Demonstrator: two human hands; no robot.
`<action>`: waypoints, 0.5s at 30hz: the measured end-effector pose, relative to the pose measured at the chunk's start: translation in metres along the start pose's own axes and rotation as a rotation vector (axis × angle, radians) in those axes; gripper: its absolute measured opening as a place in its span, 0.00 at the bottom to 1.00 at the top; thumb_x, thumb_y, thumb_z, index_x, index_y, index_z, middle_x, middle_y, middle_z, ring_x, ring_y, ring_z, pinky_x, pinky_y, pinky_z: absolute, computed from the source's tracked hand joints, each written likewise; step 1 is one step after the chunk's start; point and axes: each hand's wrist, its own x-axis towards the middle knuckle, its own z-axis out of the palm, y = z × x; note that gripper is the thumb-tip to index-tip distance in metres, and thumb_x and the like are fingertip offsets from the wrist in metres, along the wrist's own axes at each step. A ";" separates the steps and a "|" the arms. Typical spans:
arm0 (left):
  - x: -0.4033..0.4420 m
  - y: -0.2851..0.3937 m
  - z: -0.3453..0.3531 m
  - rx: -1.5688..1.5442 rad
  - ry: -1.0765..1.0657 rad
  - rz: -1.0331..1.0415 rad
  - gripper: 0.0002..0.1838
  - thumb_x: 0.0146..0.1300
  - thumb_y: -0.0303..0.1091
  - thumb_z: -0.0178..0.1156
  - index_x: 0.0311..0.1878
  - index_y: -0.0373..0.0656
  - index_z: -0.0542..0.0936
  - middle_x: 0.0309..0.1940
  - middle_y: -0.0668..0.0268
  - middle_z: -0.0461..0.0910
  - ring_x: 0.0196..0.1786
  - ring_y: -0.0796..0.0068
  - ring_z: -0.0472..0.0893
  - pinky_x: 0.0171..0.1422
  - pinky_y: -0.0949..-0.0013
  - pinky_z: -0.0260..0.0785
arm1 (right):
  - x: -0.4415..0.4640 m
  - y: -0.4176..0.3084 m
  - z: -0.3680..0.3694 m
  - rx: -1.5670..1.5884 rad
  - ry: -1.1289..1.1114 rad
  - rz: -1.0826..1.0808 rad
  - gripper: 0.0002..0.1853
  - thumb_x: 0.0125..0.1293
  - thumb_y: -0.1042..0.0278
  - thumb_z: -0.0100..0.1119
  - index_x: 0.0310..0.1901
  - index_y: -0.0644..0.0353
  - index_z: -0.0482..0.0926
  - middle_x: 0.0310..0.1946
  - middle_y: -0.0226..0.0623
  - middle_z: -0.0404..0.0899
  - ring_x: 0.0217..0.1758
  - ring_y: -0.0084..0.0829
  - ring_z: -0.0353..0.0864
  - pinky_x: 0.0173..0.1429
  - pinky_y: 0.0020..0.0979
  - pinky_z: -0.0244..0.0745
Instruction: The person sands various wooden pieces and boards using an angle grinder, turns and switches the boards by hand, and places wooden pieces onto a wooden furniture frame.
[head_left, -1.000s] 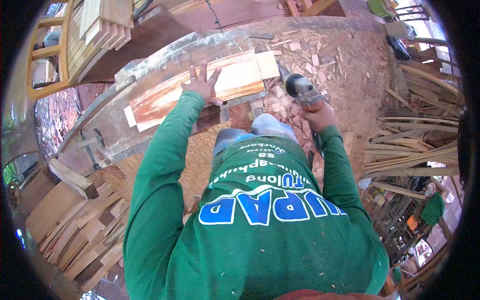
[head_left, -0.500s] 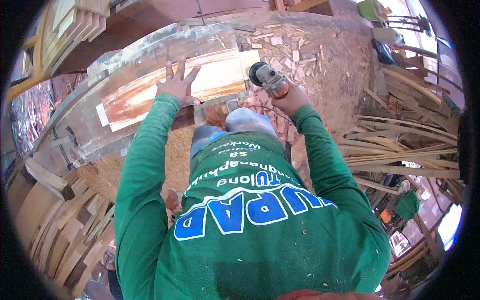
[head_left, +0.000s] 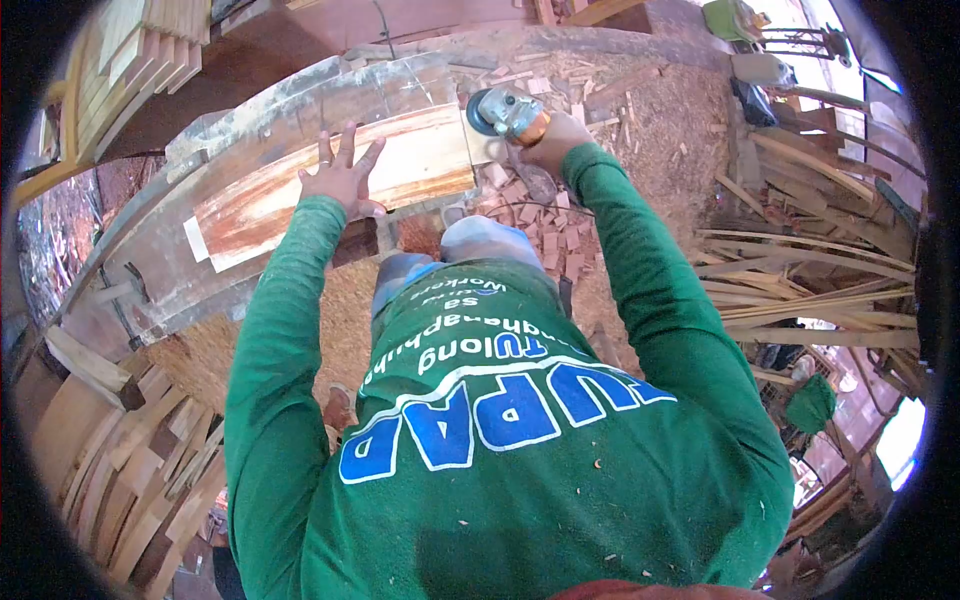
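My left hand (head_left: 343, 178) lies with spread fingers on a wooden board (head_left: 430, 150), pale with reddish-brown streaks. In my right hand (head_left: 560, 145) is an angle grinder (head_left: 512, 114), its grey metal head toward the board and its orange part by my fingers. The grinder's dark round disc (head_left: 482, 112) is at the board's right end; I cannot tell whether it touches the wood. The board rests on a dusty workbench (head_left: 285, 125). A small pale strip (head_left: 194, 239) lies at the board's left end.
Wood offcuts (head_left: 545, 215) and sawdust cover the ground right of the bench. Long thin wood strips (head_left: 810, 255) are piled at the right. Stacked planks (head_left: 150, 50) stand at the upper left, and more cut pieces (head_left: 150, 470) lie at the lower left.
The angle grinder has moved away from my body and slightly left, along the board's right end. My left hand stays spread on the board; the view has shifted a little.
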 end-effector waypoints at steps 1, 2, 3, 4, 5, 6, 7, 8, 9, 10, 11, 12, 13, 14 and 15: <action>0.000 0.000 -0.001 0.003 0.000 -0.004 0.71 0.43 0.68 0.80 0.85 0.88 0.40 0.89 0.70 0.26 0.89 0.42 0.34 0.76 0.16 0.56 | -0.005 0.004 0.003 -0.013 -0.032 -0.020 0.26 0.46 0.49 0.75 0.44 0.59 0.89 0.41 0.53 0.89 0.46 0.51 0.90 0.52 0.45 0.86; 0.000 0.001 -0.002 0.005 -0.001 -0.007 0.71 0.43 0.67 0.80 0.85 0.88 0.40 0.89 0.69 0.26 0.89 0.42 0.34 0.76 0.16 0.56 | -0.011 0.008 0.007 -0.028 -0.066 -0.040 0.26 0.46 0.49 0.75 0.44 0.59 0.88 0.42 0.53 0.89 0.47 0.51 0.90 0.53 0.46 0.86; 0.000 0.002 -0.002 0.005 -0.004 -0.009 0.71 0.43 0.67 0.80 0.85 0.88 0.40 0.89 0.69 0.26 0.89 0.42 0.34 0.76 0.16 0.56 | -0.022 0.012 0.010 -0.031 -0.067 -0.087 0.27 0.46 0.49 0.75 0.45 0.60 0.88 0.42 0.53 0.89 0.47 0.52 0.90 0.53 0.46 0.86; -0.001 0.003 -0.002 0.003 -0.004 -0.009 0.71 0.43 0.67 0.80 0.85 0.87 0.40 0.89 0.69 0.26 0.89 0.42 0.34 0.76 0.16 0.56 | -0.035 0.015 0.014 -0.035 -0.069 -0.134 0.27 0.46 0.49 0.75 0.45 0.60 0.88 0.43 0.53 0.89 0.47 0.52 0.90 0.54 0.46 0.86; -0.001 0.002 -0.002 0.002 -0.003 -0.009 0.71 0.43 0.67 0.80 0.85 0.87 0.41 0.89 0.69 0.26 0.89 0.42 0.34 0.76 0.16 0.56 | -0.046 0.019 0.017 -0.038 -0.070 -0.179 0.27 0.46 0.49 0.75 0.45 0.60 0.87 0.43 0.52 0.89 0.48 0.52 0.90 0.55 0.47 0.86; -0.001 0.002 -0.003 -0.002 -0.003 -0.008 0.71 0.43 0.67 0.80 0.85 0.87 0.41 0.89 0.69 0.26 0.89 0.42 0.34 0.76 0.16 0.56 | -0.054 0.026 0.023 -0.089 -0.084 -0.173 0.27 0.46 0.50 0.75 0.45 0.60 0.87 0.43 0.52 0.89 0.48 0.52 0.90 0.55 0.47 0.86; -0.001 0.002 -0.003 -0.002 0.002 -0.008 0.71 0.43 0.67 0.80 0.85 0.87 0.41 0.89 0.69 0.26 0.89 0.41 0.34 0.76 0.16 0.56 | -0.061 0.034 0.030 -0.140 -0.098 -0.167 0.27 0.45 0.50 0.75 0.46 0.59 0.87 0.43 0.51 0.90 0.47 0.52 0.90 0.56 0.47 0.86; -0.001 0.002 -0.003 -0.002 0.006 -0.009 0.71 0.43 0.67 0.81 0.85 0.87 0.42 0.89 0.69 0.27 0.89 0.41 0.35 0.75 0.15 0.56 | -0.066 0.039 0.033 -0.192 -0.115 -0.161 0.28 0.45 0.50 0.75 0.46 0.59 0.86 0.42 0.51 0.90 0.47 0.52 0.90 0.56 0.47 0.86; -0.001 0.003 -0.003 -0.003 0.007 -0.010 0.70 0.43 0.66 0.81 0.85 0.87 0.42 0.89 0.69 0.27 0.89 0.41 0.35 0.75 0.15 0.56 | -0.070 0.041 0.034 -0.206 -0.126 -0.115 0.28 0.45 0.50 0.76 0.46 0.59 0.86 0.42 0.51 0.90 0.47 0.52 0.90 0.57 0.47 0.86; -0.002 0.004 -0.003 -0.009 -0.001 -0.010 0.71 0.43 0.66 0.81 0.85 0.87 0.42 0.89 0.69 0.27 0.89 0.41 0.35 0.75 0.15 0.56 | -0.071 0.041 0.032 -0.221 -0.135 -0.071 0.28 0.44 0.50 0.76 0.47 0.58 0.86 0.43 0.51 0.90 0.47 0.52 0.90 0.58 0.47 0.86; -0.003 0.004 -0.004 -0.013 -0.011 -0.010 0.71 0.43 0.66 0.81 0.85 0.87 0.42 0.89 0.69 0.27 0.89 0.41 0.35 0.75 0.15 0.56 | -0.072 0.041 0.033 -0.233 -0.144 -0.026 0.28 0.44 0.50 0.76 0.47 0.58 0.86 0.43 0.50 0.90 0.47 0.52 0.90 0.58 0.46 0.86; -0.001 0.003 -0.006 -0.019 -0.018 -0.017 0.71 0.42 0.66 0.81 0.85 0.87 0.42 0.89 0.69 0.27 0.88 0.41 0.35 0.75 0.15 0.56 | -0.078 0.053 0.034 -0.154 -0.065 -0.056 0.28 0.44 0.53 0.77 0.47 0.58 0.86 0.42 0.50 0.90 0.46 0.52 0.90 0.57 0.47 0.86; 0.003 0.001 -0.010 -0.024 -0.010 -0.033 0.71 0.42 0.66 0.81 0.85 0.87 0.43 0.89 0.69 0.27 0.88 0.40 0.35 0.75 0.15 0.55 | -0.082 0.075 0.033 -0.080 0.016 -0.101 0.27 0.45 0.55 0.77 0.47 0.58 0.86 0.40 0.49 0.90 0.46 0.52 0.90 0.55 0.47 0.85; 0.003 0.001 -0.011 -0.020 -0.013 -0.041 0.71 0.42 0.66 0.82 0.85 0.87 0.43 0.89 0.69 0.27 0.88 0.40 0.35 0.75 0.15 0.55 | -0.085 0.088 0.035 0.007 0.089 -0.135 0.26 0.45 0.57 0.78 0.47 0.58 0.85 0.39 0.48 0.90 0.45 0.53 0.89 0.54 0.48 0.85; 0.001 0.004 -0.009 -0.008 -0.030 -0.027 0.71 0.42 0.66 0.82 0.85 0.87 0.43 0.89 0.69 0.27 0.88 0.40 0.35 0.76 0.15 0.55 | -0.091 0.088 0.031 0.044 0.033 -0.089 0.27 0.46 0.54 0.77 0.47 0.58 0.85 0.40 0.49 0.90 0.46 0.53 0.89 0.55 0.48 0.85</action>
